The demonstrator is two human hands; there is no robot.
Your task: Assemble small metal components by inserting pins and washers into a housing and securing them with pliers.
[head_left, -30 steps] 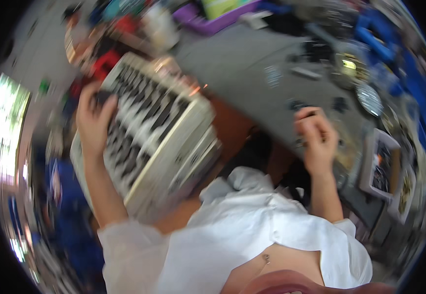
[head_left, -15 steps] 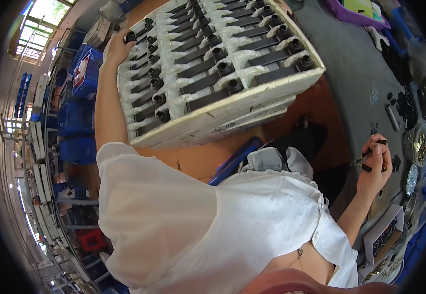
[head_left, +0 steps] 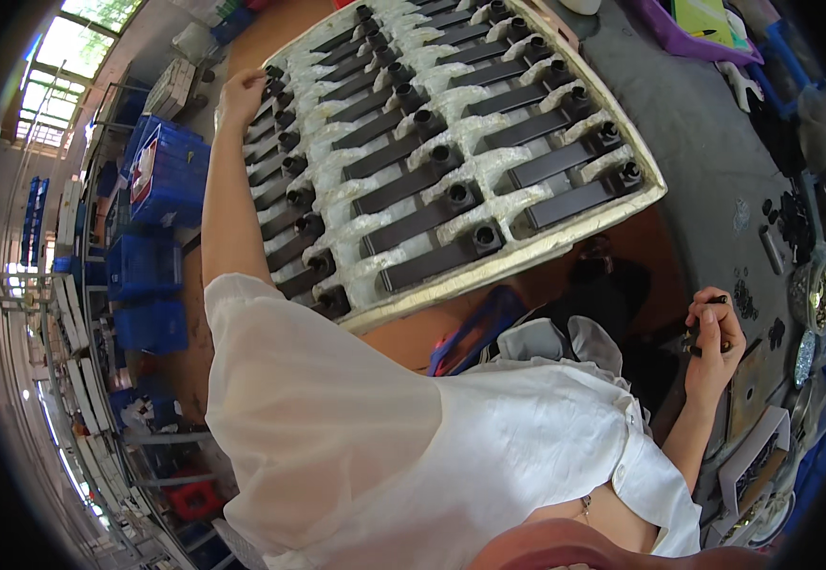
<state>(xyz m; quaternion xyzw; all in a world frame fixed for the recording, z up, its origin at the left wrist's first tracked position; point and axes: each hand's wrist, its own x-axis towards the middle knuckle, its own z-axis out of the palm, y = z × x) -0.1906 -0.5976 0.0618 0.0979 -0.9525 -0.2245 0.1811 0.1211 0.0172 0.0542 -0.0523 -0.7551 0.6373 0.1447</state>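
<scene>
One hand on a small part, the other on a big foam tray.

The right hand [head_left: 712, 347] is near the body, its fingers clenched around a small black part [head_left: 696, 334] over the grey tabletop [head_left: 717, 180]. Farther away, the left hand [head_left: 239, 95] grasps the edge of the white foam tray of long black metal parts [head_left: 451, 142], which is lifted and tilted beside the blue plastic crates [head_left: 161, 180].
</scene>
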